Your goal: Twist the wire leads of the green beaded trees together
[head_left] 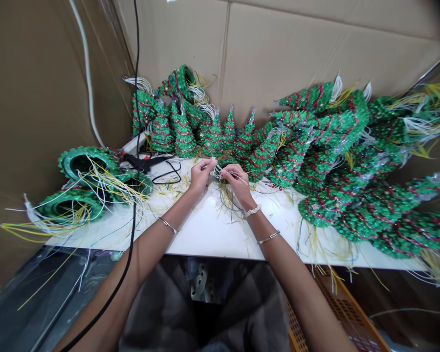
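At the middle of the white table, my left hand [202, 173] pinches one end of a bundle of thin white wires [217, 170]. Close beside it on the right, my right hand [236, 177] has its fingers closed on loose strands of the same wires. Partly hidden behind my hands is a small green tinsel Christmas tree [226, 160], and whether the wires come from it I cannot tell. Yellow and dark wire ends [229, 198] hang or lie just below my fingers.
Green trees with red garlands [326, 161] crowd the right side, more [183, 132] stand at the back. Hollow trees trailing wires [84, 166] lie at left. A black glue gun [143, 162] lies near them; a black cable [135, 215] crosses the view. An orange crate [346, 313] sits below the table [205, 239].
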A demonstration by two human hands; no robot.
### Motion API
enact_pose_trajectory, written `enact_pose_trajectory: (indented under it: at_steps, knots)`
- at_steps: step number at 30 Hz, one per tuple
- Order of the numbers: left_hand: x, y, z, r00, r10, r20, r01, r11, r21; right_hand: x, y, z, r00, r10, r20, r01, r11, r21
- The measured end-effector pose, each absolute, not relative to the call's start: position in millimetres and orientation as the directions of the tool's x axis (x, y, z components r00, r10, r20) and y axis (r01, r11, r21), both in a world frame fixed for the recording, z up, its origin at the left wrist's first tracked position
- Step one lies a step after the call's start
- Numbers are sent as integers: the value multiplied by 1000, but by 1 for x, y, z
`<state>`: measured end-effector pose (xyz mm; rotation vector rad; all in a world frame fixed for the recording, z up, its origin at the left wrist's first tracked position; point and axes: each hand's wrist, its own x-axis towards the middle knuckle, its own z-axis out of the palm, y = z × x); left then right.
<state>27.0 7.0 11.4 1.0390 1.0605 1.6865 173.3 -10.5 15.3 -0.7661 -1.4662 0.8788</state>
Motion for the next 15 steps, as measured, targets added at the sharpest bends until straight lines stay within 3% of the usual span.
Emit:
enact_pose_trajectory:
  at_steps: [5, 15]
  knots:
    - [29, 7, 11, -286, 925, 250, -210, -315, 925, 170, -13, 18, -71, 933, 354, -126, 343, -931]
    - [31, 1, 14, -209, 956, 204, -232, -251, 940, 167, -14, 15, -62, 936, 347, -134, 337, -932]
